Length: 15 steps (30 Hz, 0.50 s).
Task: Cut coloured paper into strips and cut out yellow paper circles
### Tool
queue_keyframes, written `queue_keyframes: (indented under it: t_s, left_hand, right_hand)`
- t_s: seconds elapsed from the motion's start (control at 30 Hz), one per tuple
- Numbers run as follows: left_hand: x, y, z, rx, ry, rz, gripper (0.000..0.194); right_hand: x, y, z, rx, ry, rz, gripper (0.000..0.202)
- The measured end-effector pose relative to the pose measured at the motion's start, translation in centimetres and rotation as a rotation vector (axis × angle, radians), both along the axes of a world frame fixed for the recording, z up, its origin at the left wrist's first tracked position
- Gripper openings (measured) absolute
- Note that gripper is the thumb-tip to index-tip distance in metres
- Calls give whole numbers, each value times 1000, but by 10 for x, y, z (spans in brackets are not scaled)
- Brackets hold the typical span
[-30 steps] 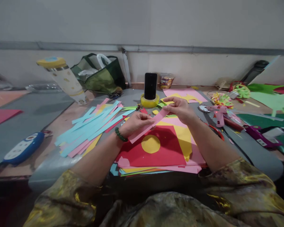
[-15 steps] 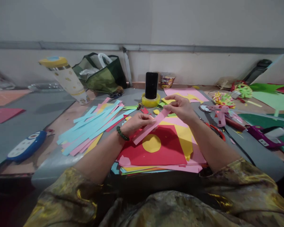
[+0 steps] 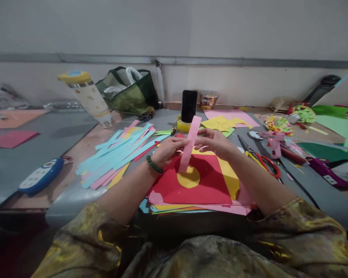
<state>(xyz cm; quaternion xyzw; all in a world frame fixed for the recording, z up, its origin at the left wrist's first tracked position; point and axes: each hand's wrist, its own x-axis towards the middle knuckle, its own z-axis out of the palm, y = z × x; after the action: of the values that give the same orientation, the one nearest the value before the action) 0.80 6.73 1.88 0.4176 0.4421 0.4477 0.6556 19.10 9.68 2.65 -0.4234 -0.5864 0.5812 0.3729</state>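
Observation:
My left hand (image 3: 170, 150), with a green bead bracelet at the wrist, pinches a pink paper strip (image 3: 190, 143) near its middle. The strip stands steeply, its lower end over a yellow circle (image 3: 188, 177) on a red sheet (image 3: 208, 189). Just right of the strip is my right hand (image 3: 214, 143), fingers apart and slightly curled; whether its fingertips touch the strip is unclear. Under the red sheet lies a stack of coloured paper (image 3: 237, 209).
Paper strips (image 3: 113, 154) lie left. Behind stand a phone (image 3: 189, 106), a tumbler (image 3: 91, 98) and a bag (image 3: 133, 92). At right are scissors (image 3: 268, 166), a pink glue gun (image 3: 275, 143) and a purple device (image 3: 330, 172).
The pink strip has turned from a slant to nearly upright. My right hand has let go of its upper end and moved down, fingers spread. The view has shifted slightly.

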Motion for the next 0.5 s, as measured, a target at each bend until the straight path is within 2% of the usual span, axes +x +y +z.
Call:
queue_keyframes:
  t_s: [0.1, 0.33, 0.5]
  left_hand:
    - [3, -1, -1, 0, -21, 4, 22]
    - [0, 0, -6, 78, 27, -52, 19]
    - [-4, 2, -8, 100, 46, -90, 27]
  right_hand:
    - [-6, -6, -6, 42, -2, 33, 43]
    - [-9, -8, -10, 171, 11, -14, 40]
    - [-7, -8, -11, 458, -74, -56, 19]
